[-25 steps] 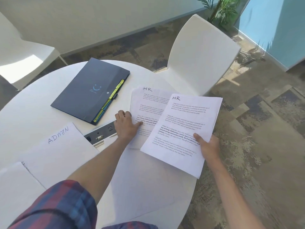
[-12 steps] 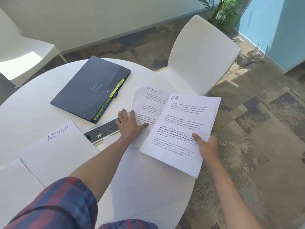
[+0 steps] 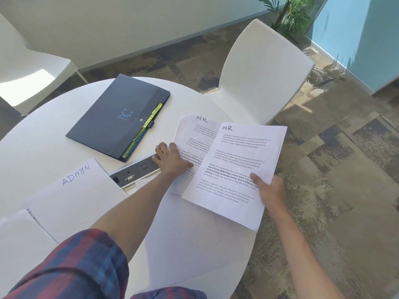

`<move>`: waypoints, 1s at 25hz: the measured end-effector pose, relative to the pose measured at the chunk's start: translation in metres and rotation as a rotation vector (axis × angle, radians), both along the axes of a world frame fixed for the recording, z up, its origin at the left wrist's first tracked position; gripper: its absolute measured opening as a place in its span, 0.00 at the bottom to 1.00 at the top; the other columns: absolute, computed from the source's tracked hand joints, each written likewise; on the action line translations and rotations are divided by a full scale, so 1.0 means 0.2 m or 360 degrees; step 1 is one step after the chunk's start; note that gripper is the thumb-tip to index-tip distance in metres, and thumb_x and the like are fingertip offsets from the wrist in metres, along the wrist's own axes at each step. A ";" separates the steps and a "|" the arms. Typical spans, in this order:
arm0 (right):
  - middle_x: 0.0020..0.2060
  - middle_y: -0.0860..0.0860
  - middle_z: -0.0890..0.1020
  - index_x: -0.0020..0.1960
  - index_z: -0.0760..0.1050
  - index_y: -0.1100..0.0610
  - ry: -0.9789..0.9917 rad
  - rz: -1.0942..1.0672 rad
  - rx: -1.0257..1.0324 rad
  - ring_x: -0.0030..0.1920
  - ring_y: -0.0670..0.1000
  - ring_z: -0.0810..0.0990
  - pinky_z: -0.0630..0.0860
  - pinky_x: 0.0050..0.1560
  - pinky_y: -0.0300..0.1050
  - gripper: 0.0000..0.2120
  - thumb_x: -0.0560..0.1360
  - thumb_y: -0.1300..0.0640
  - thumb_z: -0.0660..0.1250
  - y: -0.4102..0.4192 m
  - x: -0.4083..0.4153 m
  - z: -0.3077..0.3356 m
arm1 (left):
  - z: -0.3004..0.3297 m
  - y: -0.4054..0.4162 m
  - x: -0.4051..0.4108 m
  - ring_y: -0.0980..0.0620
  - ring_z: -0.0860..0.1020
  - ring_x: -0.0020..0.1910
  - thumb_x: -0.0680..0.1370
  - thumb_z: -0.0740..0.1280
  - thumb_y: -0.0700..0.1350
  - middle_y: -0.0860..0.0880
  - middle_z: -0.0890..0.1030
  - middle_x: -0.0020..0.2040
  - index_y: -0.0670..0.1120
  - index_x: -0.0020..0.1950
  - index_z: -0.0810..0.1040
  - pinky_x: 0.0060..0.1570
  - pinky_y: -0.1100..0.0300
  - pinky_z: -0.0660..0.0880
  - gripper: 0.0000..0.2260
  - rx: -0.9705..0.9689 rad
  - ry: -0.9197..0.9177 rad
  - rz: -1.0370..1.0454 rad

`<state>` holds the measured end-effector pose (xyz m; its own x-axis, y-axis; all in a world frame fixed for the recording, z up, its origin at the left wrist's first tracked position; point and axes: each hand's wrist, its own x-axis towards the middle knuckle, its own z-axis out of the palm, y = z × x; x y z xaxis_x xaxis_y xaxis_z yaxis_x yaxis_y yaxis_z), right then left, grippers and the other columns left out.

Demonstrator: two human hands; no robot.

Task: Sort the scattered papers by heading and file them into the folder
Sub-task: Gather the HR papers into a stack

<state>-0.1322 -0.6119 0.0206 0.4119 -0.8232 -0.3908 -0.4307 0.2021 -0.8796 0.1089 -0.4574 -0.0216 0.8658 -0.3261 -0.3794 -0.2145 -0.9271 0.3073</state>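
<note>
My right hand (image 3: 269, 190) pinches a thin stack of printed sheets headed HR (image 3: 237, 160) by its right edge, held just over the round white table (image 3: 43, 137). A second HR sheet (image 3: 194, 134) lies on the table, half under that stack. My left hand (image 3: 170, 158) rests on that sheet's left edge with its thumb on the paper. The dark blue folder (image 3: 116, 117) with yellow and blue tabs lies closed at the table's back. A sheet headed ADMIN (image 3: 73, 190) lies at the left, with more white paper (image 3: 19, 234) beside it.
A grey power and port box (image 3: 133, 173) is set into the table's middle, partly under the ADMIN sheet. White chairs stand behind the table at right (image 3: 263, 67) and at far left (image 3: 28, 67). A potted plant (image 3: 291, 11) stands by the blue wall.
My left hand has slid slightly along the lying HR sheet's left edge. The stack in my right hand has hardly moved.
</note>
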 end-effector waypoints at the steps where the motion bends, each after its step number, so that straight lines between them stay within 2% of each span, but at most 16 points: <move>1: 0.47 0.52 0.86 0.50 0.83 0.58 -0.0002 0.0006 0.0014 0.48 0.55 0.86 0.81 0.55 0.57 0.05 0.75 0.60 0.73 0.00 0.00 0.00 | 0.00 -0.01 0.00 0.41 0.53 0.73 0.63 0.79 0.60 0.42 0.59 0.71 0.45 0.70 0.63 0.68 0.43 0.57 0.43 -0.0016 0.0014 0.0030; 4: 0.46 0.51 0.87 0.49 0.84 0.56 0.0005 -0.0002 0.0026 0.48 0.54 0.86 0.81 0.55 0.58 0.04 0.75 0.59 0.74 -0.01 0.00 0.00 | 0.00 -0.02 0.00 0.42 0.57 0.71 0.62 0.80 0.58 0.43 0.63 0.68 0.45 0.66 0.65 0.64 0.46 0.59 0.40 -0.0034 -0.0068 0.0010; 7: 0.46 0.51 0.87 0.46 0.83 0.53 -0.0001 0.0007 0.0020 0.47 0.54 0.86 0.81 0.53 0.56 0.01 0.75 0.58 0.73 -0.01 -0.01 0.01 | -0.01 0.00 -0.02 0.44 0.64 0.66 0.64 0.79 0.54 0.46 0.69 0.64 0.47 0.65 0.65 0.62 0.48 0.60 0.36 -0.0182 -0.0093 0.0011; 10: 0.45 0.50 0.86 0.45 0.82 0.53 -0.0023 0.0004 0.0021 0.46 0.53 0.85 0.81 0.51 0.51 0.03 0.76 0.60 0.73 0.00 -0.02 0.03 | -0.01 0.02 -0.02 0.43 0.64 0.67 0.66 0.77 0.56 0.46 0.68 0.65 0.47 0.71 0.64 0.63 0.47 0.60 0.38 -0.0144 -0.0115 -0.0063; 13: 0.44 0.49 0.86 0.49 0.82 0.56 -0.0023 0.0007 0.0034 0.48 0.55 0.85 0.81 0.51 0.52 0.02 0.76 0.60 0.72 0.01 -0.03 0.03 | -0.01 0.03 -0.01 0.43 0.63 0.65 0.68 0.72 0.60 0.46 0.65 0.63 0.48 0.68 0.69 0.61 0.47 0.61 0.32 -0.0052 -0.0130 -0.0197; 15: 0.44 0.49 0.86 0.49 0.82 0.56 -0.0007 0.0004 0.0035 0.47 0.55 0.85 0.81 0.50 0.51 0.02 0.76 0.60 0.73 0.01 -0.03 0.03 | -0.01 0.02 -0.01 0.43 0.63 0.65 0.67 0.72 0.66 0.46 0.65 0.64 0.49 0.67 0.68 0.61 0.47 0.61 0.36 -0.0029 -0.0125 -0.0202; 17: 0.44 0.49 0.86 0.47 0.82 0.54 -0.0006 0.0002 0.0031 0.46 0.53 0.85 0.80 0.49 0.49 0.02 0.76 0.60 0.73 0.02 -0.03 0.04 | -0.01 0.01 -0.03 0.42 0.62 0.67 0.64 0.74 0.68 0.45 0.65 0.67 0.46 0.71 0.65 0.63 0.47 0.61 0.44 -0.0021 -0.0119 -0.0168; 19: 0.44 0.48 0.86 0.45 0.81 0.52 -0.0018 0.0003 0.0039 0.45 0.52 0.85 0.80 0.48 0.48 0.03 0.76 0.59 0.73 0.02 -0.02 0.04 | -0.01 0.00 -0.03 0.42 0.61 0.69 0.63 0.75 0.68 0.45 0.63 0.69 0.44 0.73 0.62 0.65 0.46 0.61 0.48 0.0001 -0.0103 -0.0144; 25: 0.43 0.48 0.85 0.45 0.81 0.52 -0.0032 0.0016 0.0024 0.46 0.52 0.85 0.80 0.47 0.47 0.04 0.76 0.60 0.72 0.02 -0.02 0.04 | 0.00 -0.02 0.01 0.42 0.60 0.68 0.59 0.79 0.65 0.44 0.62 0.68 0.46 0.73 0.60 0.66 0.46 0.62 0.50 -0.0004 0.0033 -0.0117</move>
